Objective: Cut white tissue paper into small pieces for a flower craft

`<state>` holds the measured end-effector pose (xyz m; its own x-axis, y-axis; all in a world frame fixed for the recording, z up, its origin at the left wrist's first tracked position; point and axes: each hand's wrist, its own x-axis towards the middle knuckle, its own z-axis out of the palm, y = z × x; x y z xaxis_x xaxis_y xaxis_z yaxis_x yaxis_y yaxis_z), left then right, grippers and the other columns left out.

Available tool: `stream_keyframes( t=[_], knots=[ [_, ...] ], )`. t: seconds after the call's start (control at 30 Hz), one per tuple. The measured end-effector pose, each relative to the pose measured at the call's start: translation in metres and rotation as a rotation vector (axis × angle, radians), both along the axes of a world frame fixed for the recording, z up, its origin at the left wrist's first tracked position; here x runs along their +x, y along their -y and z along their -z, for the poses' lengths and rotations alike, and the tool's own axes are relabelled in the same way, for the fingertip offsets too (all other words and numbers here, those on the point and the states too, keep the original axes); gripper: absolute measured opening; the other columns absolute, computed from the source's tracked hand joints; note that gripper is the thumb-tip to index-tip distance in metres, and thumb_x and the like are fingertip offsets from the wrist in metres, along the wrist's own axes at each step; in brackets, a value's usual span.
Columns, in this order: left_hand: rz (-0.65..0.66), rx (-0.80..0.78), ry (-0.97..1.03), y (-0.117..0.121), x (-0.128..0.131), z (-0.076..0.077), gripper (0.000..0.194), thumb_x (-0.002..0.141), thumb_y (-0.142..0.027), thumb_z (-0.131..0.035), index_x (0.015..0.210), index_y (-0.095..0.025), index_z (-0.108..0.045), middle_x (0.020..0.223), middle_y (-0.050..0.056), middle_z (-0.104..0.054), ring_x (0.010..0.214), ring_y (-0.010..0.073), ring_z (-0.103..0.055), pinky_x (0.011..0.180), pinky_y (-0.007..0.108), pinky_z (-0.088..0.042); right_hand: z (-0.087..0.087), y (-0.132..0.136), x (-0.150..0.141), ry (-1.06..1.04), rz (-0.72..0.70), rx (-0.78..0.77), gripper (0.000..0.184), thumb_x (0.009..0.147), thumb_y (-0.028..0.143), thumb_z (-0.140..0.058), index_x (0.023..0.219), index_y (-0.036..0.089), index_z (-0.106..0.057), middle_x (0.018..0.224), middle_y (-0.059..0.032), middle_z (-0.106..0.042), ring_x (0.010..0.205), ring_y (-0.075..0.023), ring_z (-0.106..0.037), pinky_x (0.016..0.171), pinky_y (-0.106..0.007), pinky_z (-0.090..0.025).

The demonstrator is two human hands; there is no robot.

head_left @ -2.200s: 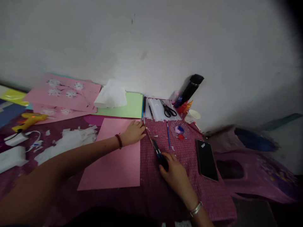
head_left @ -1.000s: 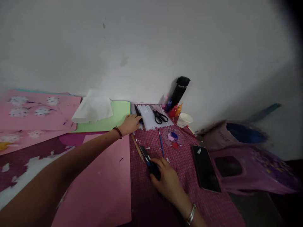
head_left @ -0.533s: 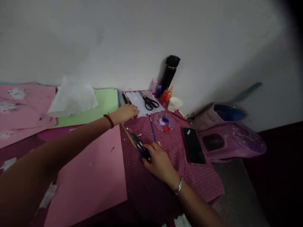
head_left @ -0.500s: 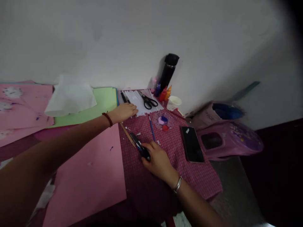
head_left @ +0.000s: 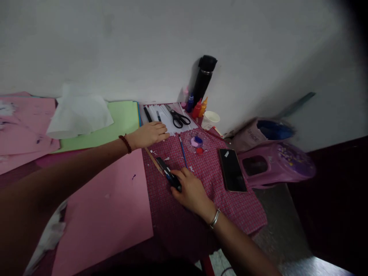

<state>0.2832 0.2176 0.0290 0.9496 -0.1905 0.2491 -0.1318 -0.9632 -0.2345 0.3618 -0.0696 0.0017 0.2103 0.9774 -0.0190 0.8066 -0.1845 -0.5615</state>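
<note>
My right hand [head_left: 191,193] has its thumb and fingers closed around the near end of a black stapler [head_left: 169,174] on the checked cloth. Farther back, my left hand [head_left: 150,134] lies with its fingers stretched out at the front edge of a white sheet with white strips [head_left: 169,119]. Nothing shows in that hand, though its underside is hidden. Just behind it are a black pen [head_left: 147,114] and a slim dark tool [head_left: 158,116]. Black-handled scissors [head_left: 180,119] rest on the strips. Beside the stapler lie a pencil [head_left: 153,160] and a blue paintbrush [head_left: 183,151].
Pink paper [head_left: 107,214] and green paper [head_left: 123,119] cover the left side. Paint bottles [head_left: 197,108], a black flask [head_left: 203,78] and a paper cup [head_left: 210,119] stand near the wall. A paint palette [head_left: 198,142] and phone [head_left: 232,170] lie right, by a pink stool [head_left: 280,165].
My left hand has shifted slightly toward me, uncovering more of the slim dark tool behind it. My right hand stays on the stapler. The whole view has tilted a little.
</note>
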Motion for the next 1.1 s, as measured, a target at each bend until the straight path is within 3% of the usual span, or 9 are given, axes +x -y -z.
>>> stream_keyframes(
  t=[0.13, 0.23, 0.3, 0.4, 0.67, 0.87, 1.0, 1.1],
  knots=[
    [-0.009, 0.092, -0.085, 0.032, 0.007, -0.006, 0.018, 0.101, -0.016, -0.050, 0.104, -0.017, -0.068, 0.086, 0.006, -0.069, 0.079, 0.0175, -0.061, 0.067, 0.029, -0.042, 0.000, 0.000, 0.000, -0.005, -0.002, 0.000, 0.042, 0.085, 0.020, -0.064, 0.127, 0.022, -0.060, 0.113, -0.0082, -0.064, 0.101, -0.0238, -0.064, 0.092, -0.040, -0.055],
    [0.026, -0.023, -0.230, 0.068, 0.012, -0.006, 0.014, 0.100, -0.016, -0.052, 0.100, -0.016, -0.066, 0.086, 0.005, -0.069, 0.070, 0.0152, -0.061, 0.056, 0.029, -0.036, 0.001, 0.000, 0.000, -0.011, -0.002, 0.008, 0.042, 0.084, 0.019, -0.063, 0.126, 0.020, -0.061, 0.115, -0.0099, -0.064, 0.103, -0.0255, -0.065, 0.094, -0.042, -0.055],
    [0.078, -0.113, -0.318, 0.091, 0.019, -0.003, 0.016, 0.099, -0.016, -0.054, 0.111, -0.017, -0.065, 0.091, 0.005, -0.070, 0.068, 0.0147, -0.062, 0.052, 0.029, -0.032, 0.003, 0.000, 0.000, -0.017, -0.003, 0.030, 0.046, 0.083, 0.016, -0.063, 0.129, 0.021, -0.060, 0.122, -0.0114, -0.064, 0.108, -0.0271, -0.064, 0.096, -0.044, -0.055],
    [0.111, -0.129, -0.357, 0.113, 0.032, 0.002, 0.012, 0.097, -0.018, -0.058, 0.104, -0.019, -0.067, 0.095, 0.003, -0.071, 0.069, 0.0154, -0.064, 0.049, 0.031, -0.031, 0.004, 0.000, -0.001, -0.023, -0.001, 0.061, 0.052, 0.082, 0.014, -0.062, 0.133, 0.022, -0.058, 0.130, -0.0120, -0.063, 0.115, -0.0293, -0.063, 0.098, -0.046, -0.055],
    [0.155, -0.143, -0.362, 0.122, 0.047, 0.003, 0.022, 0.100, -0.014, -0.048, 0.096, -0.017, -0.069, 0.110, 0.009, -0.069, 0.084, 0.0197, -0.067, 0.058, 0.032, -0.042, 0.001, 0.001, 0.001, -0.046, 0.031, 0.052, 0.043, 0.088, 0.019, -0.062, 0.130, 0.025, -0.062, 0.124, -0.0116, -0.068, 0.109, -0.0290, -0.068, 0.094, -0.047, -0.058],
    [0.161, -0.160, -0.383, 0.128, 0.062, 0.003, 0.016, 0.092, -0.009, -0.060, 0.084, -0.019, -0.071, 0.088, 0.005, -0.071, 0.070, 0.0173, -0.064, 0.051, 0.032, -0.038, 0.006, 0.003, 0.004, -0.046, 0.030, 0.108, 0.036, 0.091, 0.016, -0.058, 0.127, 0.019, -0.063, 0.124, -0.0139, -0.069, 0.114, -0.0285, -0.069, 0.097, -0.044, -0.058],
    [0.198, -0.167, -0.348, 0.118, 0.069, 0.000, 0.011, 0.091, -0.015, -0.064, 0.092, -0.023, -0.071, 0.092, 0.003, -0.071, 0.072, 0.0162, -0.063, 0.051, 0.031, -0.040, 0.011, 0.005, 0.005, -0.025, 0.005, 0.147, 0.037, 0.091, 0.016, -0.056, 0.127, 0.020, -0.063, 0.122, -0.0134, -0.070, 0.110, -0.0282, -0.070, 0.094, -0.045, -0.059],
    [0.193, -0.159, -0.302, 0.112, 0.064, -0.011, 0.011, 0.094, -0.016, -0.060, 0.097, -0.021, -0.070, 0.106, 0.006, -0.069, 0.081, 0.0173, -0.064, 0.053, 0.032, -0.042, 0.012, 0.005, 0.005, -0.027, 0.019, 0.191, 0.034, 0.089, 0.015, -0.058, 0.121, 0.021, -0.066, 0.117, -0.0121, -0.073, 0.106, -0.0276, -0.072, 0.092, -0.043, -0.060]
  ],
)
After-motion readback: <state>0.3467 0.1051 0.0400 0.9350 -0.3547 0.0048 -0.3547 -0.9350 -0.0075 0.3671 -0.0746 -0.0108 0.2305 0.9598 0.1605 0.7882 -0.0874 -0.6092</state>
